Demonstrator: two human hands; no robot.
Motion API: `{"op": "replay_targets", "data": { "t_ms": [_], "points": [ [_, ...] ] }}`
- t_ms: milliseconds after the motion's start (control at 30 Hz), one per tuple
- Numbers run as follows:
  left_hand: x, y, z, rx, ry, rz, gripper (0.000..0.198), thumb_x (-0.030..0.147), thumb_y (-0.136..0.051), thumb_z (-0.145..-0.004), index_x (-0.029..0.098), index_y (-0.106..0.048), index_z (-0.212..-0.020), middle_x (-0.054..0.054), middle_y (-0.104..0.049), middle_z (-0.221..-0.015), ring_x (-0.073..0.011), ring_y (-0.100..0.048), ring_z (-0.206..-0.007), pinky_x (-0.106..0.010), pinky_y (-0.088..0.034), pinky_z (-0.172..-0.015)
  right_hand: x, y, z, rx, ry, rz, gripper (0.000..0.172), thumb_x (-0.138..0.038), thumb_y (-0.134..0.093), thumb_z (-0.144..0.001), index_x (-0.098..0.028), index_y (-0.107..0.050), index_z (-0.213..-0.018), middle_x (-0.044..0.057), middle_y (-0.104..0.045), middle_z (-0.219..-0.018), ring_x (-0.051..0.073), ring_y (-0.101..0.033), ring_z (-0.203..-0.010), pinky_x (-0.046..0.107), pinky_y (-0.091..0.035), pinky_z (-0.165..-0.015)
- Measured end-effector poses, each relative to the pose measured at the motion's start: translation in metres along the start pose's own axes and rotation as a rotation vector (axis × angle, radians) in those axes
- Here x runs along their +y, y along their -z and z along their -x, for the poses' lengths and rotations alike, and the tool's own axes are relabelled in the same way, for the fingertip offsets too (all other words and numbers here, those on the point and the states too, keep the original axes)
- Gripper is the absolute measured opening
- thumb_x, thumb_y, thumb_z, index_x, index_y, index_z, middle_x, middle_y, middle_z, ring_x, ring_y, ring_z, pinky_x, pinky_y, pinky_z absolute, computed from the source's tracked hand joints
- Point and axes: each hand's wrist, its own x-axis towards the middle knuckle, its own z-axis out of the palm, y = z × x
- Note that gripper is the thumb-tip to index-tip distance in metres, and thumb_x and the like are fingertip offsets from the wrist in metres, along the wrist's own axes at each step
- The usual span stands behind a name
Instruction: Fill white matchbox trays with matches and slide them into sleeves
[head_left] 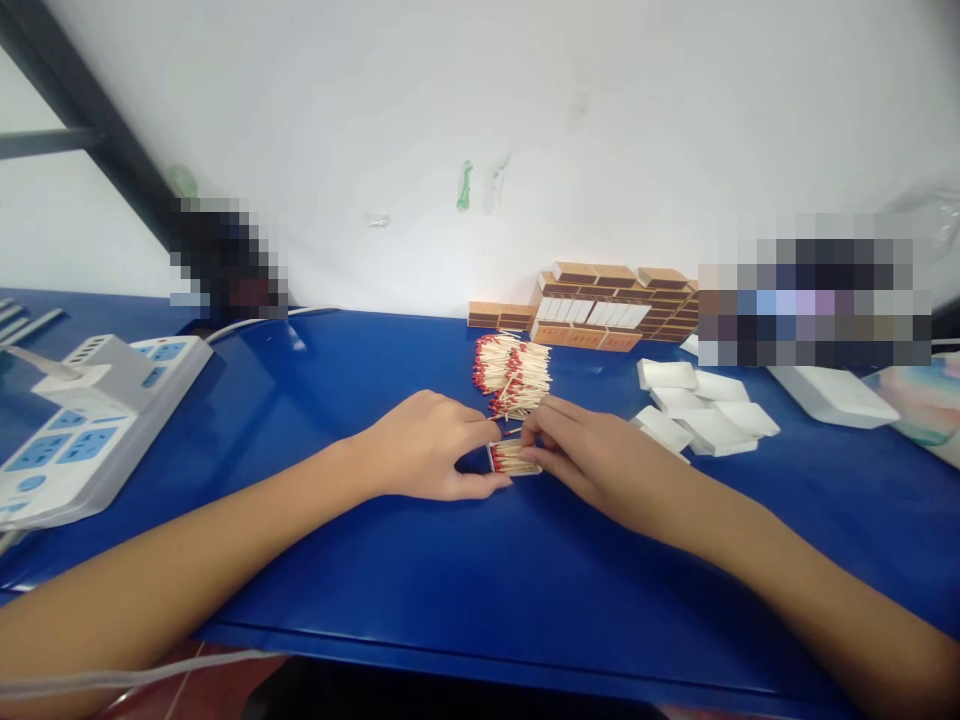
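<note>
A small matchbox tray [493, 459] filled with red-tipped matches [514, 458] lies on the blue table. My left hand [431, 448] is at its left end, thumb on the near side and forefinger on the far side, steadying it. The fingers of my right hand [574, 445] are pinched together over the tray's right end, touching the matches there; whatever is between the fingertips is hidden. Just beyond both hands is a loose pile of matches [514, 370], with a stray match [512, 432] between pile and tray.
Brown matchboxes [600, 300] are stacked against the wall. White paper trays [705, 410] lie scattered to the right, near a larger white block [836, 395]. On the left sits a power strip [97, 430] with a plugged-in adapter. A cable [150, 680] crosses the table's front left edge.
</note>
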Motion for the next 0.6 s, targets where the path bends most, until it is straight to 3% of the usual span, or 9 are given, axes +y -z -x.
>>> {"op": "replay_targets", "data": {
  "t_ms": [267, 400, 600],
  "points": [
    [0.003, 0.001, 0.001, 0.015, -0.004, 0.032, 0.033, 0.05, -0.064, -0.095, 0.018, -0.074, -0.095, 0.0, -0.073, -0.076, -0.0154, -0.068, -0.067, -0.029, -0.04, -0.059, 0.022, -0.008, -0.006, 0.061, -0.05, 0.011, 0.007, -0.024, -0.053, -0.104, -0.022, -0.059, -0.103, 0.005, -0.065, -0.102, 0.018, -0.059, -0.076, 0.031, -0.043, -0.068],
    [0.003, 0.0, 0.0, 0.005, 0.002, 0.044, 0.034, 0.051, -0.064, -0.095, 0.019, -0.074, -0.094, 0.0, -0.072, -0.074, -0.0157, -0.068, -0.067, -0.029, -0.04, -0.059, 0.026, -0.015, -0.008, 0.044, -0.06, -0.028, 0.009, -0.021, -0.054, -0.102, -0.022, -0.057, -0.094, 0.004, -0.065, -0.096, 0.018, -0.059, -0.078, 0.03, -0.042, -0.068],
    [0.001, 0.001, 0.0, -0.016, 0.013, 0.035, 0.034, 0.051, -0.064, -0.095, 0.018, -0.074, -0.094, 0.001, -0.071, -0.073, -0.0148, -0.066, -0.064, -0.029, -0.037, -0.057, 0.021, -0.002, -0.004, 0.085, -0.06, -0.023, 0.014, -0.027, -0.051, -0.106, -0.022, -0.054, -0.093, 0.004, -0.062, -0.092, 0.017, -0.056, -0.074, 0.029, -0.041, -0.066]
  ]
}}
